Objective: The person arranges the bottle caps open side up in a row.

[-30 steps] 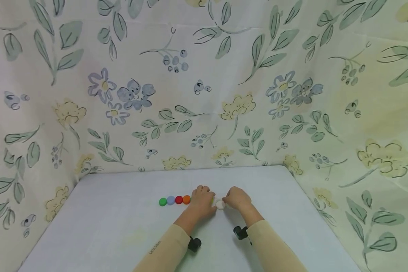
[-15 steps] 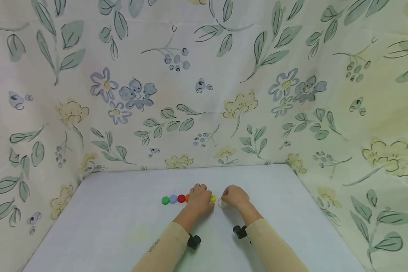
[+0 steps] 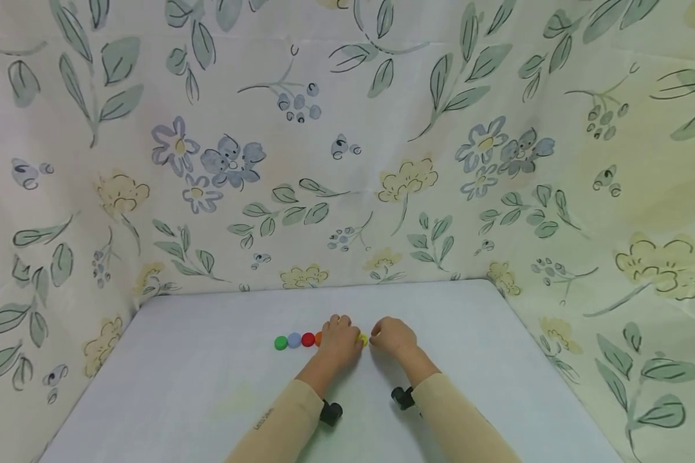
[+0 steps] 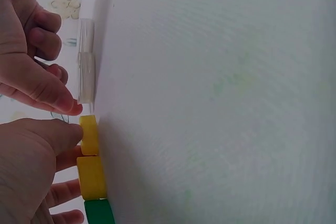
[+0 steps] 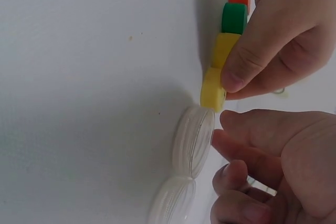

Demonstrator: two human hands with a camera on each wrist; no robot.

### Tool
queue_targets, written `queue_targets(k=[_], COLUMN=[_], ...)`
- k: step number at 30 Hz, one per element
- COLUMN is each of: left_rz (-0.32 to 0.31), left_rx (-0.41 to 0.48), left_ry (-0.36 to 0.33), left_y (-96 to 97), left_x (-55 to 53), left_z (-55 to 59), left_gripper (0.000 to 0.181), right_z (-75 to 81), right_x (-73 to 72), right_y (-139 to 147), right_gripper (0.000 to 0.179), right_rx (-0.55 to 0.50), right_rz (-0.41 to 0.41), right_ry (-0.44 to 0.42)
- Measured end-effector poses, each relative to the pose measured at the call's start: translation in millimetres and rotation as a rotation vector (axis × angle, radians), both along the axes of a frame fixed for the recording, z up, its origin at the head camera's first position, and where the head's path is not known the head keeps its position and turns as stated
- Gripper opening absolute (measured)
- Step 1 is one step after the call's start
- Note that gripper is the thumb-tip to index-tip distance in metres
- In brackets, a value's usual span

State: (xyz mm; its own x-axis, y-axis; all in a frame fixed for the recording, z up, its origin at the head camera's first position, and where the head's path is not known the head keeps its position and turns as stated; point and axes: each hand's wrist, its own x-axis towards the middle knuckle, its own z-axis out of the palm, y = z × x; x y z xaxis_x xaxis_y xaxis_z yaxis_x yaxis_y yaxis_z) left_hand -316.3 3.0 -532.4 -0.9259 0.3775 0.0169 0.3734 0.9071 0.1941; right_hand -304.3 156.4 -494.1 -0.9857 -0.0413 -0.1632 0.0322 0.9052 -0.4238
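Observation:
A row of small coloured discs lies on the white table. Its left end shows in the head view: green [image 3: 280,343], light blue [image 3: 294,340], red [image 3: 307,339] and part of orange [image 3: 318,338]. My left hand [image 3: 340,344] covers the middle and pinches the end yellow disc [image 5: 212,90]; another yellow disc [image 4: 92,178] sits beside it. A clear round case [image 5: 193,142] follows the yellow, then a second clear case [image 5: 173,203]. My right hand [image 3: 395,336] has curled fingers, fingertips right at the first case's rim; I cannot tell whether they grip it.
A floral cloth [image 3: 347,128] hangs behind the white table [image 3: 208,386] and along its sides. Black wrist cameras [image 3: 331,413] hang under both sleeves. The two hands work very close together.
My right hand has moved left toward the end yellow disc, and the clear cases visible before are now hidden beneath it in the head view. The left hand stays nearly in place.

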Motion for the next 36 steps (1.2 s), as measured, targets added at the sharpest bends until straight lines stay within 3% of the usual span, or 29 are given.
queue_targets(k=[23,36], left_rz=[-0.021,-0.015], left_rx=[0.123,0.142], left_ry=[-0.001,0.014], left_y=[-0.3,0.1], left_x=[-0.9,1.0], left_z=[-4.6,-3.8], left_gripper=[0.026,0.027], right_z=[-8.1,-8.6], right_x=[0.0,0.3], right_y=[-6.6,-3.9], right_gripper=[0.016,0.013], right_rx=[0.018,-0.010], right_rz=[0.015,0.040], right_ry=[0.016,0.043])
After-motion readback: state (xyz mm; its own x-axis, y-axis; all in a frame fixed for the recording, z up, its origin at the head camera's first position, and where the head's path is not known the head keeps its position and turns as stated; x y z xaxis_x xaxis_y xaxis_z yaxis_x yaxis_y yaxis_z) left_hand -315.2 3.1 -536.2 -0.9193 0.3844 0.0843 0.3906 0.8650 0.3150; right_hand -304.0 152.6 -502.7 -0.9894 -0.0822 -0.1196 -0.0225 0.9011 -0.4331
